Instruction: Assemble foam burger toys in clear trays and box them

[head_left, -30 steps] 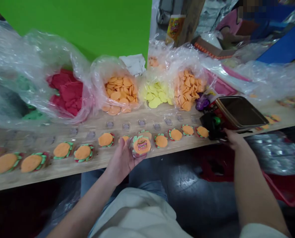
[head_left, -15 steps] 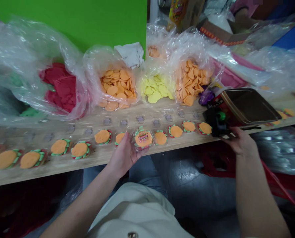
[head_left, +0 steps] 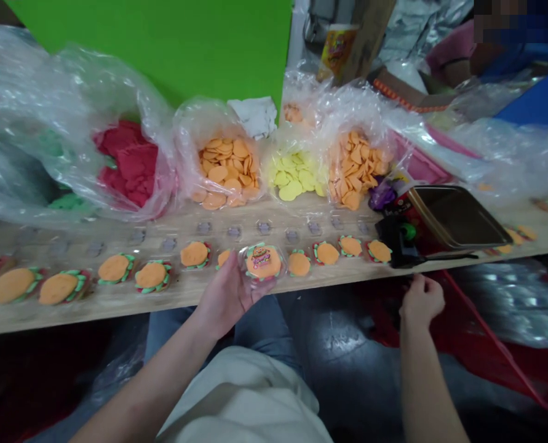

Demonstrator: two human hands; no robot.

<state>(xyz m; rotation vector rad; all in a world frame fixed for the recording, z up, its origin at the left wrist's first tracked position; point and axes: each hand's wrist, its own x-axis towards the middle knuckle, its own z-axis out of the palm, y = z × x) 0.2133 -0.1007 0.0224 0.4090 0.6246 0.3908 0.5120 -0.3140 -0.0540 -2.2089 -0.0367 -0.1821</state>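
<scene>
My left hand (head_left: 225,294) is shut on a clear plastic pack (head_left: 263,262) holding an orange-and-green burger-shaped piece with a printed sticker on top. That pack is lifted just over the front of a row of similar burger packs (head_left: 328,253) on the wooden table (head_left: 117,311). My right hand (head_left: 422,301) hangs below the table's front edge, fingers loosely curled, holding nothing visible. Nearest to it, on the table, sits a black tape dispenser (head_left: 400,237) with a green knob.
Clear bags of orange (head_left: 227,172), yellow (head_left: 294,178) and red (head_left: 128,163) discs stand along the table's back, before a green board (head_left: 163,43). A dark metal tray (head_left: 456,216) lies at right. Several clear pack parts (head_left: 264,228) line up behind the row. A person (head_left: 458,61) works beyond.
My right hand has dropped from the black dispenser to below the table edge. My left hand stays in place with the pack.
</scene>
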